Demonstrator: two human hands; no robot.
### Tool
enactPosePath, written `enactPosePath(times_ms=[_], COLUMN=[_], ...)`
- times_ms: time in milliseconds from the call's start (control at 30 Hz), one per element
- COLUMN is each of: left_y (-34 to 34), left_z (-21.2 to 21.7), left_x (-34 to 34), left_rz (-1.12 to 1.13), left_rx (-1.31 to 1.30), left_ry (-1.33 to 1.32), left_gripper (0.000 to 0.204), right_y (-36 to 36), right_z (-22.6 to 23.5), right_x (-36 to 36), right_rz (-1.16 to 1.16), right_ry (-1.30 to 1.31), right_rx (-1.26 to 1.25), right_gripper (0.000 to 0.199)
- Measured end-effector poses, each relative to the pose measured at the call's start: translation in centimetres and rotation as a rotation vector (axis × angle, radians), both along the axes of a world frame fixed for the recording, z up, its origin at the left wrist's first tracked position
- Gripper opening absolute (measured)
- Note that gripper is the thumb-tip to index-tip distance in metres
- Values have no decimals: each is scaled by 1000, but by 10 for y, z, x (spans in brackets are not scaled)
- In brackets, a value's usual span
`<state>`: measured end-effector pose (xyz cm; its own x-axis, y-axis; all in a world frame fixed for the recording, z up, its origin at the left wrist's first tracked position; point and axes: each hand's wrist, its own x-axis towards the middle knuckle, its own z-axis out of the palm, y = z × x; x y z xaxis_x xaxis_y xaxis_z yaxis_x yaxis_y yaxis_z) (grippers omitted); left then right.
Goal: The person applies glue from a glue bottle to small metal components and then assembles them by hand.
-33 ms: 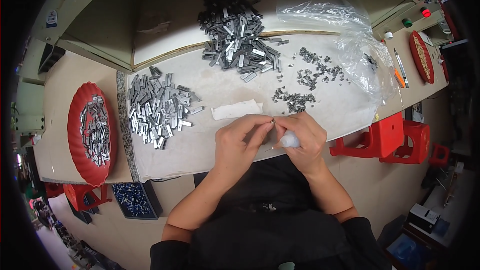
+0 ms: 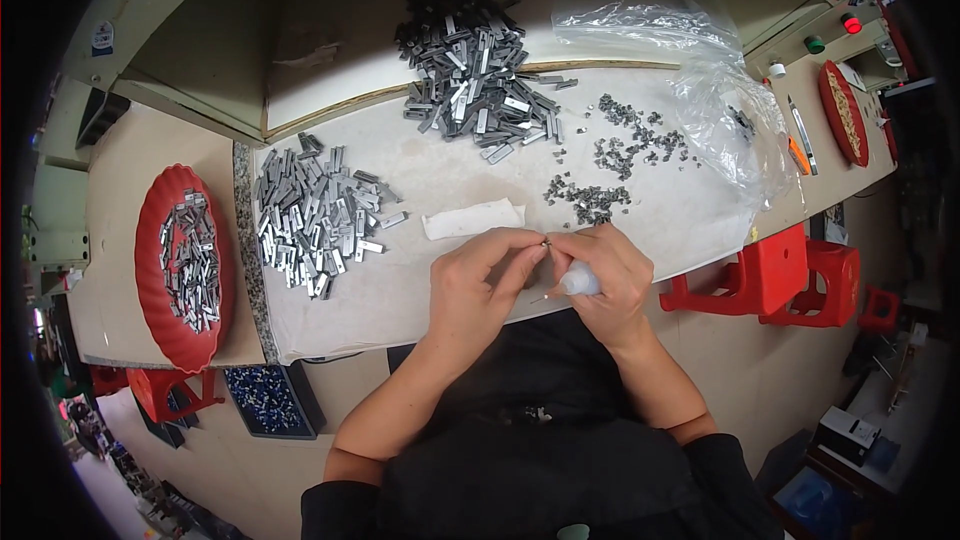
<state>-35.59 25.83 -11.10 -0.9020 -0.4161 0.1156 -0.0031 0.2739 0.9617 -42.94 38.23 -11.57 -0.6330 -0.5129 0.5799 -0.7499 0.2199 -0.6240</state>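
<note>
Pale stone-coloured desk (image 2: pixel 420 290) carries everything, and the white folded cloth (image 2: pixel 473 219) near its middle serves as the landmark. Beyond the cloth, at the far edge of the desk, lies the largest heap of grey metal bars (image 2: pixel 478 90). Left of the cloth spreads a second heap of shiny metal bars (image 2: pixel 318 210). Far left of the cloth, on a lower tan surface, a red scalloped plate (image 2: pixel 150 270) holds a strip of the same bars. Right of the cloth and further back, a crumpled clear plastic bag (image 2: pixel 720 110) lies open with a few dark bits inside. Far right, a smaller red dish (image 2: pixel 845 110) holds pale small pieces. Just right of the cloth sit scattered small dark clips (image 2: pixel 590 200).

Nearer than the cloth, the left hand (image 2: pixel 480 290) pinches a tiny metal piece (image 2: pixel 545 241) between thumb and forefinger. The right hand (image 2: pixel 610 275) meets it fingertip to fingertip, curled around a small white bottle (image 2: pixel 578 283) whose thin tip points down-left.
</note>
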Motion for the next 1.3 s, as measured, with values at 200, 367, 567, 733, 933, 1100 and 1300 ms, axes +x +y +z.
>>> enactPosePath(times_ms=[200, 367, 567, 733, 933, 1100, 1300], left_y=[-1, 2, -8, 12, 20, 2, -36], left_z=[2, -1, 2, 4, 2, 2, 14], left_x=[3, -6, -12, -46, -56, -54, -49], left_rz=[-73, -119, 24, -38, -23, 3, 139], left_rx=[107, 271, -245, -492, -651, -624, -720], left_ry=[-86, -57, 46, 29, -44, -32, -69], left_gripper=[7, 5, 8, 7, 8, 6, 6], right_y=[-1, 7, 52, 96, 95, 72, 50], right_z=[-1, 1, 26, 36, 30, 19, 12], right_x=[1, -5, -70, -125, -117, -77, -37], right_rz=[1, -34, -421, -858, -707, -457, -261], right_ry=[-2, -58, 58, 31, -76, -204, -386], right_rx=[-30, -42, -27, 373, 99, -76, -38], right_gripper=[28, 24, 20, 16, 14, 8, 8])
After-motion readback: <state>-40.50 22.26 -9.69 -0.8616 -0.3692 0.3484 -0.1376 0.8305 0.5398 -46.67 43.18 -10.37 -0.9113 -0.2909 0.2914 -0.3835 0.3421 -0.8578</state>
